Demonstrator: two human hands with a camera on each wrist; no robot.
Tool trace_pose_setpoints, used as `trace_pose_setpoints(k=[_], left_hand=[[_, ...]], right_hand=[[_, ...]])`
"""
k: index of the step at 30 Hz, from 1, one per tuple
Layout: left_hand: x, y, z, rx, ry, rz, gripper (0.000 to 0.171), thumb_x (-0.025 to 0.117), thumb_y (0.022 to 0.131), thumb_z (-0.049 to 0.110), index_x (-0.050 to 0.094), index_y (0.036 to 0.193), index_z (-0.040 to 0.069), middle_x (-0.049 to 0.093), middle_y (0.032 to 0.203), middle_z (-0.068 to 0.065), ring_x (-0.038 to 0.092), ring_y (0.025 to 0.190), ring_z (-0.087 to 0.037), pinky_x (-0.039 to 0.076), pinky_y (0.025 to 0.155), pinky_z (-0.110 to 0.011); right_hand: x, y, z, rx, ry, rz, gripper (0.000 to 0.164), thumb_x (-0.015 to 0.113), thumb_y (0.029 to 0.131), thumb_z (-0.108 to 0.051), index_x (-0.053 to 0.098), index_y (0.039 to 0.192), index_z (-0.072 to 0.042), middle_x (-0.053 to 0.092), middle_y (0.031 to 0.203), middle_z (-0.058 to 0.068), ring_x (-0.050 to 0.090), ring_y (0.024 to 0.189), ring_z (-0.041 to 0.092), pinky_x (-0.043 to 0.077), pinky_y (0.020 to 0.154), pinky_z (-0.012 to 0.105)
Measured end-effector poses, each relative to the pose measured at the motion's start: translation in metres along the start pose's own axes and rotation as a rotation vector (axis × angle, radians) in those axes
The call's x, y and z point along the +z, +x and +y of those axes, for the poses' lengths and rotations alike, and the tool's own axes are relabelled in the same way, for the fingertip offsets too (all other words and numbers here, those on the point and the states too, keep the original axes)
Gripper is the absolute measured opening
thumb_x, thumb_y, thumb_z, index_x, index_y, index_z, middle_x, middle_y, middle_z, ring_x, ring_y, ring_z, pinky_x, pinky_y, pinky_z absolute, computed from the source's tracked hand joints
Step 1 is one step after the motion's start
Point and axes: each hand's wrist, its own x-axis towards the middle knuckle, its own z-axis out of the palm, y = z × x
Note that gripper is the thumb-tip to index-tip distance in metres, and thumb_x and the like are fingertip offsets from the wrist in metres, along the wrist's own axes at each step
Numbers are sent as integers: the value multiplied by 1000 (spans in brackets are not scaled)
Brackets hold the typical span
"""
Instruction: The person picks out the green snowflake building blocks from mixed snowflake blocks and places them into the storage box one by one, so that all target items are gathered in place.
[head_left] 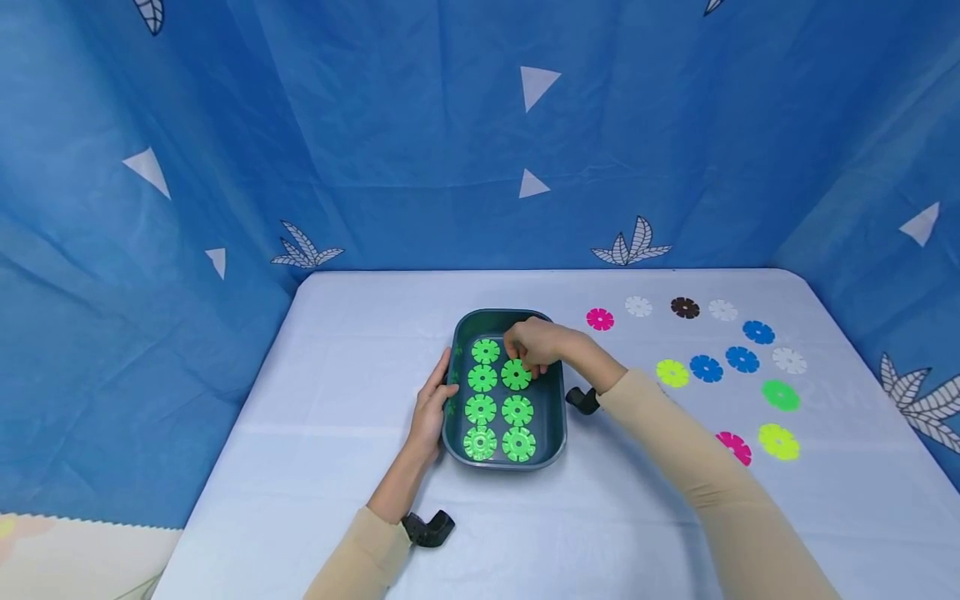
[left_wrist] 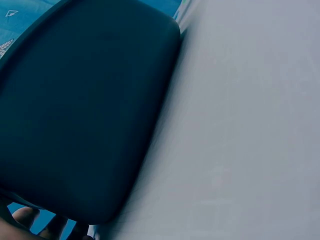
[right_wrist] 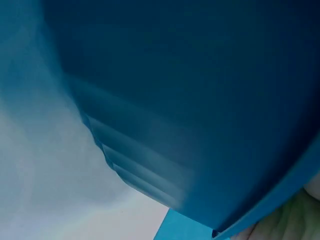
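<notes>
A dark teal tray [head_left: 504,465] stands on the white table with several green notched plastic discs inside, laid flat in two columns. My left hand [head_left: 429,408] holds the tray's left side, thumb over the rim and fingers along the outer wall. Its fingers [left_wrist: 47,227] show past the tray's edge in the left wrist view. Over the tray's far right part, my right hand [head_left: 534,342] reaches in with bent fingers and pinches a green disc [head_left: 516,375] at the top of the right column. In the right wrist view the tray's wall hides most of that hand.
Loose notched discs lie right of the tray: a pink disc [head_left: 600,319], a brown disc [head_left: 685,307], a green disc [head_left: 781,395], a yellow disc [head_left: 778,442], plus several white and blue ones. A blue curtain [head_left: 450,167] surrounds the table's back and sides.
</notes>
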Motion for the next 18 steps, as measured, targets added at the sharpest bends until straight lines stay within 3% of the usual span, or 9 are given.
trace_pose_setpoints(k=[7,18], left_hand=[[-1,-1,0,5,-3,-1,63,41,96,7,26,156,19,16,165,2,6,153,-22,6,124,-46],[-1,0,-1,-5,0,-4,63,41,96,9,28,156,23,16,164,3,6,153,-22,6,124,-45]], right_hand=[[5,4,-4,50,-89,6,16,61,86,8,62,92,-7,63,78,8,67,60,18,54,53,25],[11,6,-6,67,-138,3,15,63,85,7,61,87,-8,61,76,7,67,60,17,51,53,24]])
